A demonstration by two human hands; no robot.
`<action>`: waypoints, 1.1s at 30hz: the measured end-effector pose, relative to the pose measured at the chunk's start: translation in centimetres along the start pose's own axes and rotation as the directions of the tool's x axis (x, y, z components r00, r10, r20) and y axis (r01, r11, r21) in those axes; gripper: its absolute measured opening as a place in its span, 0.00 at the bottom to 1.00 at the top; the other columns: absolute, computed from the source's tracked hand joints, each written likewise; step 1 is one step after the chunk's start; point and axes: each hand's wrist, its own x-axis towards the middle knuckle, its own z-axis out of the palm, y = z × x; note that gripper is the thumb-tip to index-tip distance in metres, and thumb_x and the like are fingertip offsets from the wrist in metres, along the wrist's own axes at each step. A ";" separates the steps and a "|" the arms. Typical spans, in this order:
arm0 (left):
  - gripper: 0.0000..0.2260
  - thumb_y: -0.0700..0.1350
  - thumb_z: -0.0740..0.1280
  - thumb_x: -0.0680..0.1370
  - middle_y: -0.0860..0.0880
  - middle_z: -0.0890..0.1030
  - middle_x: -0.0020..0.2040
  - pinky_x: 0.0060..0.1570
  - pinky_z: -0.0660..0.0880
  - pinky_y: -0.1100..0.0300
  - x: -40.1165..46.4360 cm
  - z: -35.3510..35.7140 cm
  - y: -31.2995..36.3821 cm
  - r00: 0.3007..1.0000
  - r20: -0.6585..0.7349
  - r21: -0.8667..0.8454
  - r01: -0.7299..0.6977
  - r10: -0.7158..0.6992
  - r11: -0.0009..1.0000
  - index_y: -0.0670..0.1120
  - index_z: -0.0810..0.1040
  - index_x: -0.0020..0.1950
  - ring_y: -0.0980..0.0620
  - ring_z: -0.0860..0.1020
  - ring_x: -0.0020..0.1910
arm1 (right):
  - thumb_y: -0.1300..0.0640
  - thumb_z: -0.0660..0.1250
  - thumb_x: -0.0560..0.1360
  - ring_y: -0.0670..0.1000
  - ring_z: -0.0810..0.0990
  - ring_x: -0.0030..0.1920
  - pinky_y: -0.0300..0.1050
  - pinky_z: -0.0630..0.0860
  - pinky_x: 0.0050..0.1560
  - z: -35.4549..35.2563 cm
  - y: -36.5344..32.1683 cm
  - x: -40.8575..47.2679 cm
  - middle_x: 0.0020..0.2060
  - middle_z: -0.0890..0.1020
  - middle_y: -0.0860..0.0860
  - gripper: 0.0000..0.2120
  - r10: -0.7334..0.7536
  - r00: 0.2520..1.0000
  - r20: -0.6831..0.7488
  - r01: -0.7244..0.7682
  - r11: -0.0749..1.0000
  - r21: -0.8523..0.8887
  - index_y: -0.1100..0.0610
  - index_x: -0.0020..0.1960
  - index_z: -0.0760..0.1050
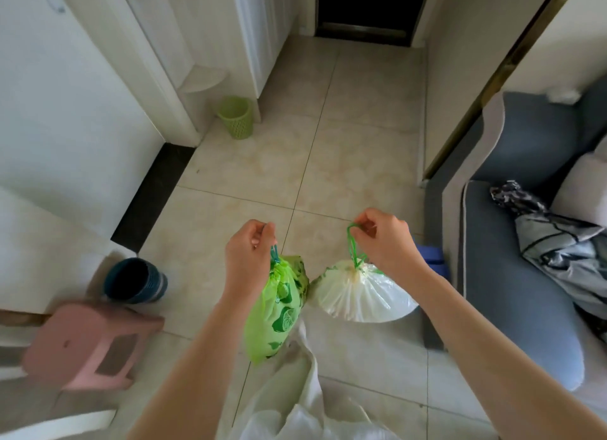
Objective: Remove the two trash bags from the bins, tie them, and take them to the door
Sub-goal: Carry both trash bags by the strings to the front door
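Note:
My left hand [251, 249] is shut on the drawstring of a green printed trash bag [276, 311], which hangs below it above the floor. In my right hand [384, 239] I grip the green drawstring loop of a white trash bag [361, 295], cinched shut and hanging beside the green one. A light green bin [237, 117] stands by the white cabinet ahead on the left. Near a pink stool, at the lower left, stands a dark blue bin [135, 280]. The dark door [364, 9] is straight ahead at the end of the tiled hallway.
A pink stool [88, 344] stands at the lower left. A grey sofa [525, 242] with a folded cloth fills the right side. White cabinets and a wall line the left. Beige tiles [345, 127] run from me to the door.

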 end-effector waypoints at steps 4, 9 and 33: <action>0.10 0.46 0.64 0.79 0.47 0.81 0.36 0.36 0.69 0.73 9.0 3.3 1.5 1.000 0.026 -0.039 0.003 -0.002 0.999 0.42 0.78 0.41 0.55 0.78 0.35 | 0.60 0.66 0.74 0.51 0.75 0.35 0.25 0.67 0.34 -0.9 -0.9 9.3 0.36 0.82 0.55 0.04 0.010 0.999 -0.031 -0.010 1.000 0.009 0.60 0.45 0.79; 0.05 0.43 0.65 0.78 0.52 0.80 0.36 0.37 0.71 0.72 19.5 7.3 3.8 0.992 0.122 -0.062 -0.001 0.009 0.998 0.45 0.79 0.43 0.60 0.77 0.34 | 0.59 0.66 0.74 0.54 0.78 0.40 0.25 0.68 0.35 -2.3 -1.7 20.2 0.37 0.82 0.55 0.04 0.062 0.997 -0.049 -0.063 0.998 -0.017 0.59 0.45 0.79; 0.05 0.43 0.66 0.78 0.50 0.82 0.37 0.38 0.74 0.64 70.7 28.1 19.1 0.993 0.094 0.020 -0.070 0.068 0.997 0.46 0.78 0.43 0.56 0.80 0.37 | 0.61 0.67 0.73 0.48 0.78 0.37 0.23 0.68 0.37 -14.8 -3.0 74.3 0.35 0.83 0.52 0.03 0.016 0.996 -0.091 -0.016 1.000 -0.001 0.58 0.43 0.80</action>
